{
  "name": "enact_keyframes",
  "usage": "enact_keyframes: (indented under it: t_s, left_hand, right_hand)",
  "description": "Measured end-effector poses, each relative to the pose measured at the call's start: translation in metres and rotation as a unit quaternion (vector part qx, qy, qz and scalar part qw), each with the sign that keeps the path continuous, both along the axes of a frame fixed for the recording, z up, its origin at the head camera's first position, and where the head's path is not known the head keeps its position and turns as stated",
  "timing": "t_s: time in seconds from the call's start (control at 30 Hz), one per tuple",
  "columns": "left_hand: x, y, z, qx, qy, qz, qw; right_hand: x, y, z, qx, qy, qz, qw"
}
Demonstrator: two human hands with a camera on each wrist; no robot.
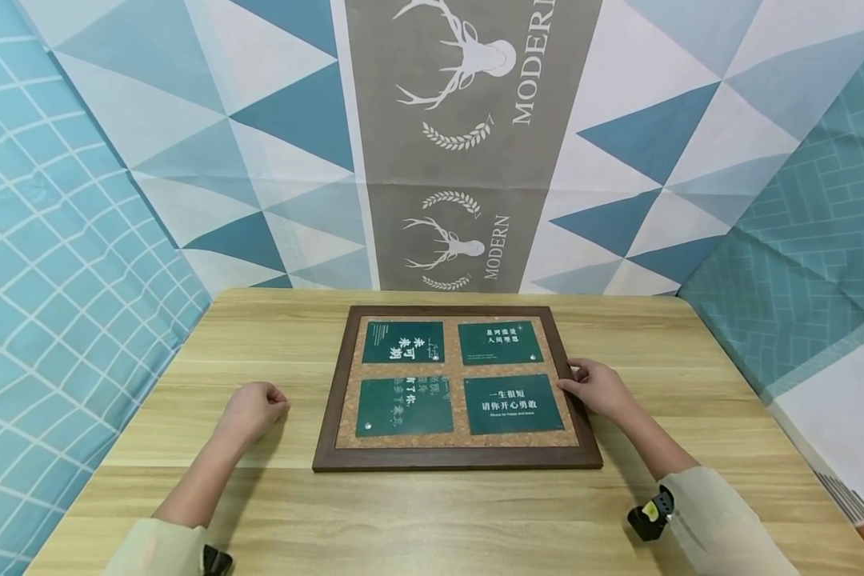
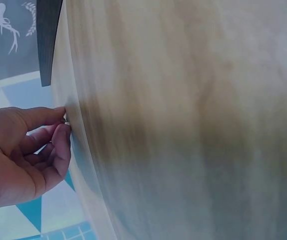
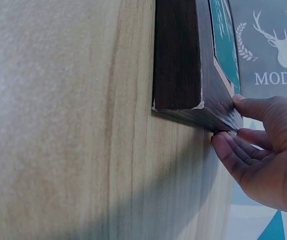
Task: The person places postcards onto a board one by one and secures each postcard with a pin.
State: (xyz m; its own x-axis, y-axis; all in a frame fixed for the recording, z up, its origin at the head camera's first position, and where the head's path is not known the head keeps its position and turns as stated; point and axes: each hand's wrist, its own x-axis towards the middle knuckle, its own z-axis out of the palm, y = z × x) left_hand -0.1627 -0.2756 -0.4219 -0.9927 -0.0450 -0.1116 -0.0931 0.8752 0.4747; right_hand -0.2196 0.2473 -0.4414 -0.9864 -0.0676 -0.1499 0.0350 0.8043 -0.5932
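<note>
A cork board [image 1: 457,458] with a dark brown wooden frame lies flat on the table. Several green cards with white lettering are on it: upper left [image 1: 382,344], upper right [image 1: 500,348], lower left [image 1: 403,408] and lower right [image 1: 514,424]. Small round pin heads show on some cards; none is visible on the lower right one. My right hand [image 1: 601,390] grips the frame's right side [image 3: 178,60], thumb on top and fingers against the outer edge. Left of the board, my left hand [image 1: 250,412] pinches a tiny pin-like object [image 2: 65,120], mostly hidden by the fingertips.
The light wooden table [image 1: 446,520] extends around the board on all sides. Behind it hangs a patterned cloth [image 1: 288,144] with triangles and deer heads. Blue tiled cloth [image 1: 58,240] borders the left, and a teal cloth [image 1: 821,256] the right.
</note>
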Motion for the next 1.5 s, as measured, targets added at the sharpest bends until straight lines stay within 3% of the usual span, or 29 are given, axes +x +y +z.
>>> enact_keyframes:
  t_s: [1.07, 1.3, 1.5]
  left_hand:
    - [0.001, -0.001, -0.003, 0.009, 0.018, -0.006, 0.9998]
    - [0.003, 0.007, 0.006, 0.028, 0.023, -0.013, 0.9993]
    - [0.004, 0.022, 0.021, 0.038, 0.048, -0.043, 0.9972]
  right_hand:
    - [0.000, -0.001, 0.002, 0.007, 0.008, 0.009, 0.9999]
    - [0.001, -0.002, 0.002, 0.018, 0.021, 0.016, 0.9995]
    - [0.004, -0.004, 0.005, 0.032, 0.072, 0.021, 0.9967]
